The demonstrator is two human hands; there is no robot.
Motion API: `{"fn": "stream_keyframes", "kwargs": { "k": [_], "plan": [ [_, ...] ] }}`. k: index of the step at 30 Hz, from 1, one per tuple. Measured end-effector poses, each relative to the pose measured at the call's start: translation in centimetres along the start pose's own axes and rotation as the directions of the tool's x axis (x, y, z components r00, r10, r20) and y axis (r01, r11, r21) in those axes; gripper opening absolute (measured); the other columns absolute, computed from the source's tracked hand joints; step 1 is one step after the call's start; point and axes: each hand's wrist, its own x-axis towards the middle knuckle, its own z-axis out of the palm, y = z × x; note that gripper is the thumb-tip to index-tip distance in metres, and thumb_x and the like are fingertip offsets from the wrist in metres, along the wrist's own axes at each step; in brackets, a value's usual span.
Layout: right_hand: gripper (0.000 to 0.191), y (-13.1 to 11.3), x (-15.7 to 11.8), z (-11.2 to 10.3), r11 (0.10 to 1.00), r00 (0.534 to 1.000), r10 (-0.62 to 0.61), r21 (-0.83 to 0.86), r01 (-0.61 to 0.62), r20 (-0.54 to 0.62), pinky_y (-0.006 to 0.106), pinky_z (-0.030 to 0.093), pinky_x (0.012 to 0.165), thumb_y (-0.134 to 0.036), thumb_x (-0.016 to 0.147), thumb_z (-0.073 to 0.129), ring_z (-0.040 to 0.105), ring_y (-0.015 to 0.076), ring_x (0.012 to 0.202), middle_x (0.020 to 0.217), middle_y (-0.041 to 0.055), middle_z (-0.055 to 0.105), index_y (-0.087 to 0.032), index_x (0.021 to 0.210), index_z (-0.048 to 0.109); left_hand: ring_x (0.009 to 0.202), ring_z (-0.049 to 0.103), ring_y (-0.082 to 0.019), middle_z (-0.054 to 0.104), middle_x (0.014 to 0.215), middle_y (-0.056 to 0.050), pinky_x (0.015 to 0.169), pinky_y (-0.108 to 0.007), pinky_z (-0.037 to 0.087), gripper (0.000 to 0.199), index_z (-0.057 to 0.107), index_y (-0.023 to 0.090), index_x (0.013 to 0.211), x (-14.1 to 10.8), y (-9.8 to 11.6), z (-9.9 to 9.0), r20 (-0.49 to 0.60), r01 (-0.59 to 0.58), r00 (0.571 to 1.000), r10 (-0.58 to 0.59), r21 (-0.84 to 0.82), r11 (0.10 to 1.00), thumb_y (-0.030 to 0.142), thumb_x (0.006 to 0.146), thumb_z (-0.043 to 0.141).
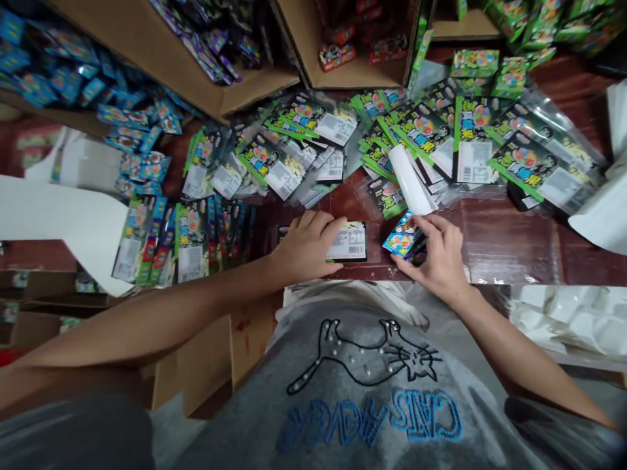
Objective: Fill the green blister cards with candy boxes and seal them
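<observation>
Near the table's front edge, my left hand [311,245] lies over a clear-edged plastic bag [356,241] with a dark printed face and a white label. Its fingers curve over the far edge and the thumb lies along the near edge, so the bag's middle is hidden. To its right, my right hand [438,254] is closed on small packets, thumb at the near side and fingers at the far side. A light-blue printed packet [401,235] is uppermost; a darker purple one shows partly beneath it. The packets are just apart from the bag's right end.
Printed bags [279,163] lie in overlapping piles behind my hands, with a curled white paper strip [410,179] on them. Filled bags [193,235] stand in a row at left. Cardboard boxes [362,78] with coloured packets line the back; blue packets [78,72] heap at far left.
</observation>
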Motion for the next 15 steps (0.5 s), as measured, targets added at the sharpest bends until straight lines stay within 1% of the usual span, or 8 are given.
{"fn": "stream_keyframes", "kwargs": {
  "k": [2, 4, 5, 8, 11, 13, 15],
  "plan": [
    [0.086, -0.4, -0.1, 0.0, 0.998, 0.993, -0.064, 0.024, 0.061, 0.103, 0.059, 0.046, 0.103, -0.063, 0.097, 0.067, 0.058, 0.0423, 0.129, 0.149, 0.0215, 0.059, -0.024, 0.167, 0.035, 0.133, 0.051, -0.044, 0.058, 0.147, -0.022, 0.11, -0.057, 0.046, 0.092, 0.046, 0.017, 0.161, -0.2, 0.4, 1.1, -0.049, 0.018, 0.999, -0.021, -0.062, 0.998, 0.049, 0.084, 0.083],
    [0.082, -0.6, 0.2, 0.0, 0.988, 0.967, -0.149, 0.071, 0.137, 0.209, 0.055, 0.047, 0.099, -0.067, 0.098, 0.065, 0.059, 0.0392, 0.124, 0.148, 0.0192, 0.063, -0.023, 0.163, 0.043, 0.133, 0.05, -0.044, 0.057, 0.148, -0.02, 0.112, -0.058, 0.045, 0.093, 0.045, 0.02, 0.162, 0.0, 0.6, 2.2, -0.078, 0.01, 0.997, -0.018, -0.096, 0.995, 0.052, 0.084, 0.084],
    [0.079, -0.6, 0.4, 0.0, 0.982, 0.953, -0.181, 0.091, 0.164, 0.241, 0.054, 0.047, 0.098, -0.068, 0.098, 0.064, 0.06, 0.0379, 0.123, 0.147, 0.0184, 0.065, -0.022, 0.16, 0.046, 0.133, 0.05, -0.043, 0.057, 0.148, -0.02, 0.112, -0.058, 0.045, 0.093, 0.045, 0.02, 0.162, 0.1, 0.6, 2.6, -0.083, 0.002, 0.996, -0.011, -0.11, 0.994, 0.053, 0.084, 0.084],
    [0.073, -0.3, 1.2, 0.0, 0.972, 0.935, -0.228, 0.125, 0.201, 0.27, 0.051, 0.047, 0.099, -0.07, 0.098, 0.064, 0.06, 0.0363, 0.124, 0.145, 0.018, 0.067, -0.019, 0.149, 0.055, 0.133, 0.049, -0.042, 0.057, 0.148, -0.02, 0.114, -0.058, 0.045, 0.095, 0.045, 0.019, 0.162, 0.6, 0.3, 3.6, -0.072, -0.042, 0.997, 0.031, -0.158, 0.987, 0.053, 0.084, 0.085],
    [0.076, -0.3, 1.6, 0.0, 0.97, 0.927, -0.231, 0.144, 0.196, 0.296, 0.052, 0.047, 0.102, -0.075, 0.095, 0.065, 0.061, 0.0369, 0.127, 0.143, 0.0183, 0.069, -0.019, 0.146, 0.058, 0.134, 0.048, -0.042, 0.055, 0.15, -0.02, 0.117, -0.058, 0.044, 0.1, 0.043, 0.018, 0.164, 0.9, -0.2, 4.0, -0.058, -0.085, 0.995, 0.076, -0.186, 0.979, 0.053, 0.082, 0.087],
    [0.075, -0.5, 1.4, -0.1, 0.974, 0.931, -0.215, 0.133, 0.182, 0.296, 0.052, 0.046, 0.103, -0.075, 0.095, 0.066, 0.061, 0.0373, 0.126, 0.142, 0.0178, 0.069, -0.021, 0.147, 0.057, 0.134, 0.048, -0.042, 0.054, 0.15, -0.02, 0.119, -0.058, 0.042, 0.102, 0.043, 0.017, 0.164, 1.1, -0.5, 4.1, -0.062, -0.103, 0.994, 0.093, -0.186, 0.977, 0.053, 0.08, 0.089],
    [0.071, -0.9, 1.0, -0.2, 0.982, 0.947, -0.184, 0.096, 0.164, 0.262, 0.054, 0.046, 0.103, -0.071, 0.096, 0.067, 0.062, 0.0376, 0.122, 0.138, 0.0176, 0.07, -0.022, 0.147, 0.056, 0.134, 0.048, -0.041, 0.055, 0.15, -0.019, 0.12, -0.057, 0.042, 0.103, 0.042, 0.019, 0.165, 1.2, -0.5, 4.2, -0.072, -0.11, 0.993, 0.098, -0.188, 0.976, 0.053, 0.081, 0.089]
  ]
}}
